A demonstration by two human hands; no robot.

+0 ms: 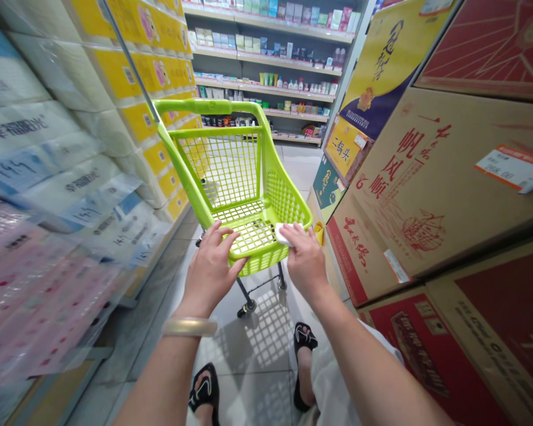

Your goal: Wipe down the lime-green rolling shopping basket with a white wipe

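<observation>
the small green cart (240,177) stands in the aisle straight ahead at 12 o'clock, its near rim under both hands and its push handle (190,106) at the far end. the left hand (211,269) grips that near rim at the cart's 7 o'clock corner: fingers hooked over the top into the mesh, thumb wrapped along the outer face, closed firmly on the plastic. a pale bangle (189,326) sits on that wrist. the right hand (304,257) lies palm down at the cart's 5 o'clock corner, fingers almost flat and together, pressing on a white cloth (283,232) rather than clenched around it. the cloth peeks out from under the fingertips at about 11 o'clock of the hand, lying on the rim and the basket's edge. the two hands are near each other, the left at 9 o'clock of the right. stacked cardboard boxes (426,189) rise at 3 o'clock, wrapped tissue packs (48,177) at 9 o'clock, stocked shelves (284,71) beyond the cart.
</observation>
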